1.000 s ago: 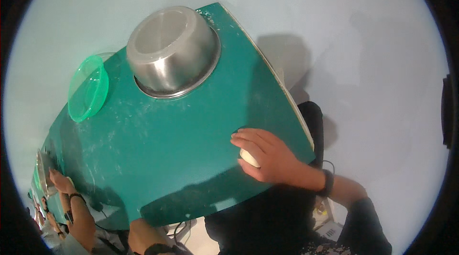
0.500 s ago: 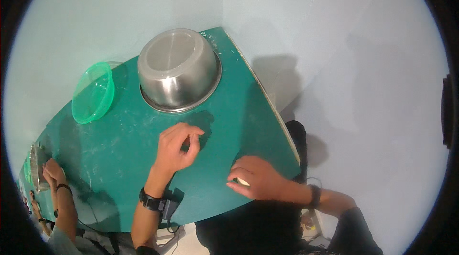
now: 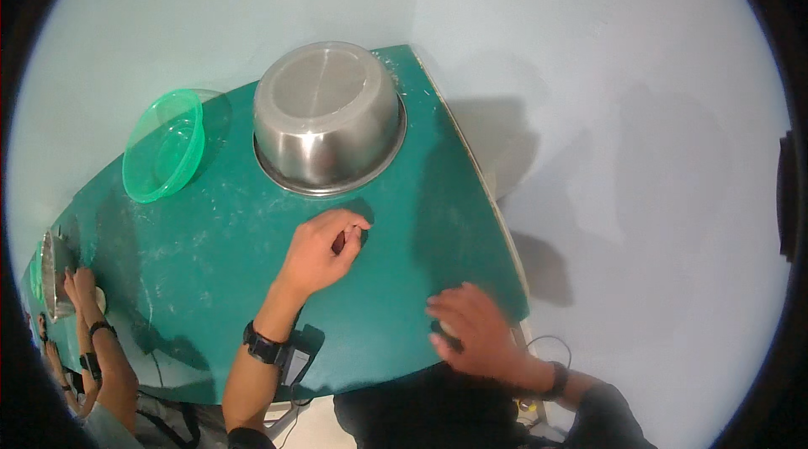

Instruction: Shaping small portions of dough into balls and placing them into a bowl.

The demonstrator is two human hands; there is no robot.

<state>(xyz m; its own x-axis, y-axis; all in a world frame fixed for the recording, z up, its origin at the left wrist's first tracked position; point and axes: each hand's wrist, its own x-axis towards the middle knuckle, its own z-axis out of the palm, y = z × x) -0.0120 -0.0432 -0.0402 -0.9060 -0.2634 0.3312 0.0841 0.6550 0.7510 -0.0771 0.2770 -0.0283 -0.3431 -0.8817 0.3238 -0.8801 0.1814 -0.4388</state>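
Note:
My left hand [image 3: 326, 249] hovers over or rests on the table in front of an upturned steel bowl [image 3: 324, 125]. Its fingers are curled in, thumb against fingertips; what they pinch, if anything, is too small to make out. Near the right front edge, my right hand [image 3: 480, 338] is smeared by motion. Its fingers curve around a small pale lump [image 3: 449, 330], perhaps dough, mostly hidden by the hand. The bowl stands rim down toward the back of the green table [image 3: 210, 272].
A translucent green plastic basin [image 3: 168, 150] stands at the back left. White powdery traces mark the tabletop. At far left another person's hands [image 3: 82, 287] work beside a metal bowl [image 3: 57, 276], with a pale round piece [image 3: 100, 300] nearby. A wall borders the back and right.
My right hand has moved to the right, and the pale lump shows less. The left hand stays in its curled pose, with a slight shift. The view has shifted a little.

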